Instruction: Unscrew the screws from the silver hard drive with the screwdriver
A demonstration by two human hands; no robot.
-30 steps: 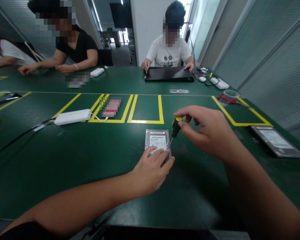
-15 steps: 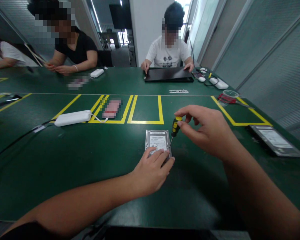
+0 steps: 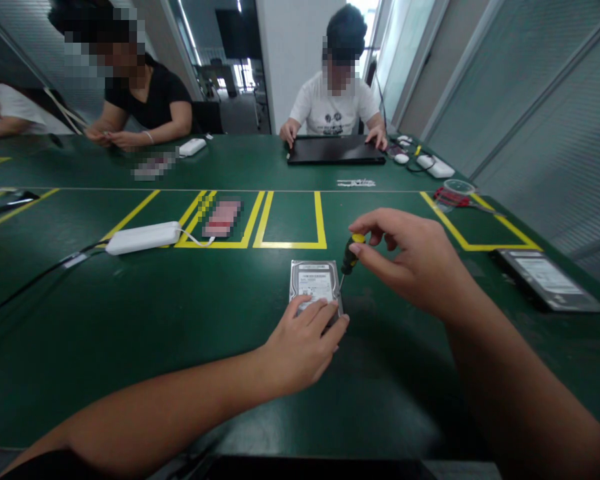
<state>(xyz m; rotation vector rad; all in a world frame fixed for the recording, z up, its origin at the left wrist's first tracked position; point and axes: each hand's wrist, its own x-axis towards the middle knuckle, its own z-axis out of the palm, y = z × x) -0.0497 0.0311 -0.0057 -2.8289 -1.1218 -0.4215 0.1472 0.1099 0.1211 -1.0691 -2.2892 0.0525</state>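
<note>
Screwdriver (image 3: 349, 259) pinched by right hand (image 3: 405, 260) has twisted, leaning toward one o'clock; keep left hand (image 3: 303, 347) holding hard drive (image 3: 314, 277) down.

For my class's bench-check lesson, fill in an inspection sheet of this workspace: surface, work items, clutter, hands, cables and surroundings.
Surface: green table marked with yellow tape.
Work items: hard drive, label side up; screwdriver tilted, its tip at the drive's right edge.
Clutter: white adapter, pixelated pink item, second drive at right.
Hands: left hand rests on the hard drive's near part; right hand grips the screwdriver's handle.
Cables: black cable runs to the white adapter from the left; thin white cable leads from it towards the pink item.
Surroundings: person in a white shirt opposite, hands on a black panel; person in a black top further left; third partly visible at the left edge.
</note>
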